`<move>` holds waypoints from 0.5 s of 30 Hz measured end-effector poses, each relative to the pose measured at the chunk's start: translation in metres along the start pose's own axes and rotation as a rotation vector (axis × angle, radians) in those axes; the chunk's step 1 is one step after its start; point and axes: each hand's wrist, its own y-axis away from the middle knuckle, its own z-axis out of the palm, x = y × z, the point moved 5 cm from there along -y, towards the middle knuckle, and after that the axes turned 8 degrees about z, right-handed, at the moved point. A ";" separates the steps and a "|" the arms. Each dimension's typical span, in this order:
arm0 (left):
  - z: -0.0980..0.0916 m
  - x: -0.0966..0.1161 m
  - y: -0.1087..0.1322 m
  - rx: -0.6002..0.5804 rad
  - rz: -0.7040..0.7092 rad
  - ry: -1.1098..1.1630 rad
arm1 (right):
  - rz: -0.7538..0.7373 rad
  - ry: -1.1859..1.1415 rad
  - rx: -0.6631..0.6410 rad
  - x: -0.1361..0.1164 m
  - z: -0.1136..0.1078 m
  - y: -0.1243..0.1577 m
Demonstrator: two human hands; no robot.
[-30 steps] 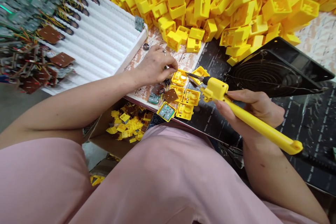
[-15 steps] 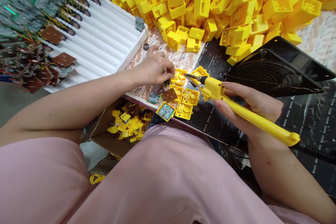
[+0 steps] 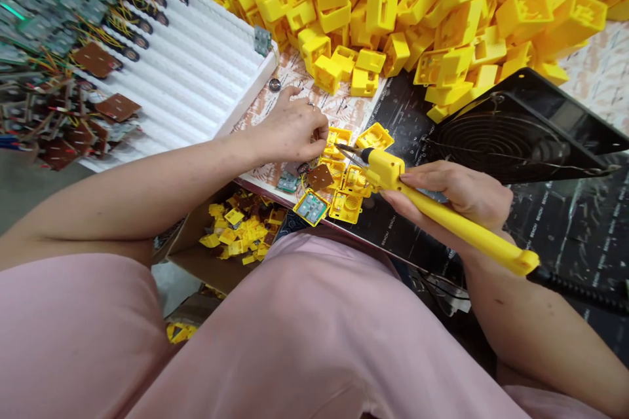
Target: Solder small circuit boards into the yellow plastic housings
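Observation:
My right hand (image 3: pixel 455 196) is wrapped round a yellow soldering iron (image 3: pixel 386 169), its thin metal tip over a small open yellow housing (image 3: pixel 339 136). Beside that housing, my left hand (image 3: pixel 292 127) has thumb and fingers pinched together; whatever they hold is hidden. Just below the fingers lie a brown circuit board (image 3: pixel 320 177) with wires and a green circuit board (image 3: pixel 287 181). Another green board (image 3: pixel 311 207) sits inside a yellow case at the table edge. More open housings (image 3: pixel 345 207) lie close by, one of them (image 3: pixel 374 136) right of the tip.
A heap of yellow plastic cases (image 3: pixel 363 6) fills the back. On the left, a white ridged foam tray (image 3: pixel 196 59) carries wired circuit boards (image 3: pixel 98 59). A black fan (image 3: pixel 511 131) stands at right. Below the edge is a cardboard box (image 3: pixel 196 258) of yellow parts.
My right hand and the soldering iron have moved left, bringing the tip over the housing by my left fingers. My left hand has barely moved.

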 end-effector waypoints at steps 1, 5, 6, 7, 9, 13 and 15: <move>0.000 0.001 -0.001 -0.001 -0.002 -0.004 | -0.020 -0.016 -0.003 -0.001 0.001 -0.001; -0.002 0.003 -0.004 -0.034 -0.017 0.008 | -0.062 -0.008 -0.030 -0.003 0.003 -0.004; -0.003 0.003 -0.006 -0.043 -0.021 0.011 | -0.060 0.000 -0.040 -0.003 0.003 -0.005; -0.003 0.003 -0.007 -0.052 -0.025 0.011 | -0.048 0.009 -0.056 -0.002 0.004 -0.007; -0.004 0.004 -0.009 -0.063 -0.032 0.001 | -0.038 0.008 -0.094 -0.002 0.005 -0.011; -0.004 0.005 -0.012 -0.070 -0.041 -0.038 | -0.159 -0.056 -0.155 -0.009 0.004 -0.020; -0.003 0.004 -0.012 -0.062 -0.044 -0.049 | -0.124 -0.052 -0.240 -0.008 0.005 -0.024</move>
